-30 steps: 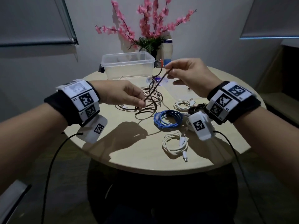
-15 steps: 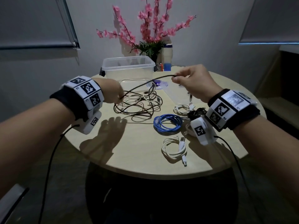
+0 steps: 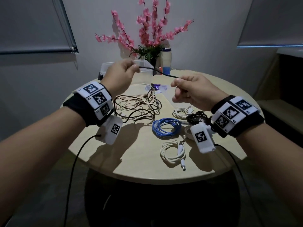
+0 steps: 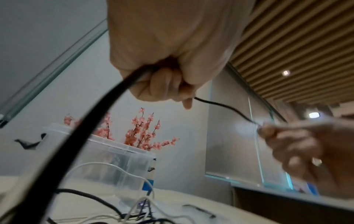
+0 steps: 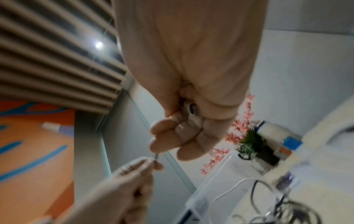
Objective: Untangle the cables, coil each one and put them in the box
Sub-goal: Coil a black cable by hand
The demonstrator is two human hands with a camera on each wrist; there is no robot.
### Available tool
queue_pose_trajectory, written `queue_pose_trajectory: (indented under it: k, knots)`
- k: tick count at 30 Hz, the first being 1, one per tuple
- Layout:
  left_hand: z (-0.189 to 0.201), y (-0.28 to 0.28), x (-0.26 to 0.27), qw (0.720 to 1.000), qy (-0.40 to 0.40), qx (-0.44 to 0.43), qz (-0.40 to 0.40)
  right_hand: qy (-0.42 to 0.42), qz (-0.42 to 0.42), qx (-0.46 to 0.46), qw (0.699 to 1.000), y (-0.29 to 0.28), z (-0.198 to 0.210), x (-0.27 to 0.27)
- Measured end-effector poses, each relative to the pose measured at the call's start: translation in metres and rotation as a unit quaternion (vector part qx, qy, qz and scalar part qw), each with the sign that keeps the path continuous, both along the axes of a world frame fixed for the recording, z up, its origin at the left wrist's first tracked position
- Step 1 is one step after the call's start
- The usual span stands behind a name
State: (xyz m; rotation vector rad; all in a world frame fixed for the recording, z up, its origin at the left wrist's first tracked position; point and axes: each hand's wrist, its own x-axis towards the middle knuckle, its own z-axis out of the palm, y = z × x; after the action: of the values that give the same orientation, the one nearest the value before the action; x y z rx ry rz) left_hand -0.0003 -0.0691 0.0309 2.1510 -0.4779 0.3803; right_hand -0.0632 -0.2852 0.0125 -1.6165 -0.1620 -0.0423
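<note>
Both hands have risen, pinching the black cable (image 3: 158,73) taut, its ends hidden inside them

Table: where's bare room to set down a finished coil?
Free: the near-left of the table, between the tangled cables and the front edge; also the front rim, short of the white coil. Crowded: centre-right, where the blue coil, black bundle and white coils cluster.
</note>
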Motion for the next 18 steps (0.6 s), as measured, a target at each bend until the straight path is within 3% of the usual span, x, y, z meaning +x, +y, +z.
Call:
queue_pose_trajectory:
  k: [4,7,9,12,14,16,18]
  knots:
    - [-0.015,-0.007,-0.012,0.980,-0.011,0.198,-0.009,0.019,0.036,0.174,0.984,0.006,0.011,-0.006]
    - [-0.024,-0.020,-0.028,0.949,-0.007,0.292,-0.115,-0.002,0.029,0.271,0.962,0.012,0.015,-0.005]
    - [-0.024,-0.026,-0.038,0.928,0.024,0.329,-0.175,-0.024,-0.004,0.265,0.964,0.015,0.012,-0.001]
    - [-0.015,-0.021,-0.044,0.889,0.105,0.397,-0.200,-0.066,-0.070,0.149,0.984,0.017,0.004,0.006]
    - [-0.004,-0.010,-0.043,0.874,0.130,0.430,-0.186,-0.097,-0.116,-0.008,0.989,0.016,0.001,0.007]
    - [0.010,0.001,-0.040,0.876,0.094,0.450,-0.146,-0.115,-0.139,-0.169,0.969,0.016,0.000,0.006]
    - [0.024,0.011,-0.036,0.904,0.068,0.407,-0.115,-0.111,-0.131,-0.283,0.944,0.017,-0.002,0.008]
